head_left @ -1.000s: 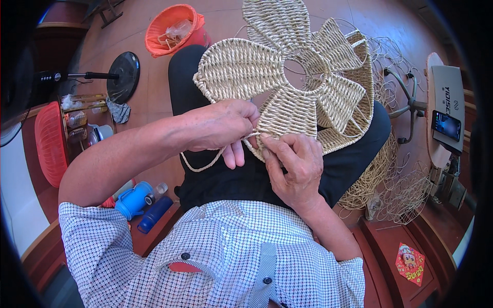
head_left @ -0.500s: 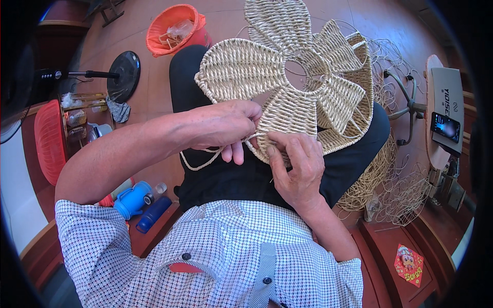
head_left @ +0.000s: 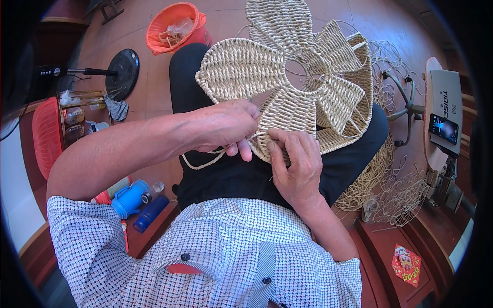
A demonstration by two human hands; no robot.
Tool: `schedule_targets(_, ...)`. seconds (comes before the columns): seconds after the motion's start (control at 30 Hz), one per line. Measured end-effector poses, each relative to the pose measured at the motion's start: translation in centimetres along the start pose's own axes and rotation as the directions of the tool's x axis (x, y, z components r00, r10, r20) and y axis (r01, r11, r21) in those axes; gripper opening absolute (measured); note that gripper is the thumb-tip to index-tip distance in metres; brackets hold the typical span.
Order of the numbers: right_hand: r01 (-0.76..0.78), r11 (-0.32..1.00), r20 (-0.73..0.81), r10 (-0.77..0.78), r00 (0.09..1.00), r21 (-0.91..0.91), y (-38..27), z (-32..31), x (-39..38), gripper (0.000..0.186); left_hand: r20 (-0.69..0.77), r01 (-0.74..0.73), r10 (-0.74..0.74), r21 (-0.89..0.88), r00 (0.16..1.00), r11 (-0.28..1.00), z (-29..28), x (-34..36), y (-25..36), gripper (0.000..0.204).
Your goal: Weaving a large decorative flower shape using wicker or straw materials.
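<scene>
A flower-shaped piece woven from straw-coloured cord [head_left: 241, 69] rests across my lap, with broad petals around a round central hole. My left hand [head_left: 231, 126] is bent over the edge of the nearest petal, its fingers closed on a loose cord [head_left: 203, 165] that hangs in a loop below. What its fingertips do is partly hidden behind the hand. With thumb and fingers, my right hand [head_left: 297, 161] grips the lower rim of that same petal [head_left: 290, 113], close beside the left.
An orange-red lined bin [head_left: 197, 36] stands on the floor ahead. Bundles of loose cord [head_left: 367, 185] lie right of my knee. Blue flasks [head_left: 131, 199] stand at my left, near a fan's round base [head_left: 123, 74]. On the right, a phone [head_left: 444, 127] leans on a box.
My left hand has shifted slightly up and its forearm a little left, with the cord still in its fingers. The right hand stays on the petal's rim.
</scene>
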State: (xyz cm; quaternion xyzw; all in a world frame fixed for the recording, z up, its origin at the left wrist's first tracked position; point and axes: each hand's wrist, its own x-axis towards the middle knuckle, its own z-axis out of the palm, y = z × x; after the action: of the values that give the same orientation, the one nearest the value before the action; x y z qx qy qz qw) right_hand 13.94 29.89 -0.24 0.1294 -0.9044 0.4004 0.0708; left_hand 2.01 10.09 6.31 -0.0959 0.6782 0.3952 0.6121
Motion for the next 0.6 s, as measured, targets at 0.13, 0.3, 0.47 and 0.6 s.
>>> schedule_targets(0.13, 0.008, 1.000, -0.001, -0.008, 1.000, 0.012, 0.0, 0.1, 0.1, 0.024, 0.002, 0.014, -0.013, -0.049, 1.000, 0.999, 0.2, 0.5, -0.1, 0.012)
schedule_targets(0.3, 0.029, 0.999, -0.025, -0.029, 0.999, 0.023, 0.0, 0.4, 0.2, 0.023, 0.055, 0.024, -0.024, -0.007, 0.998, 1.000, -0.2, 0.7, 0.0, 0.015)
schedule_targets(0.47, -0.075, 0.997, 0.039, 0.074, 0.997, 0.027, -0.5, -0.5, 1.2, 0.016, 0.062, 0.001, -0.001, 0.002, 0.998, 1.000, -0.4, 2.0, -0.7, 0.025)
schedule_targets(0.6, -0.102, 0.995, 0.009, 0.102, 0.995, 0.021, -0.5, -0.7, 1.5, 0.009, 0.078, -0.059, 0.055, 0.045, 0.995, 0.997, 0.0, 1.6, -0.2, 0.033)
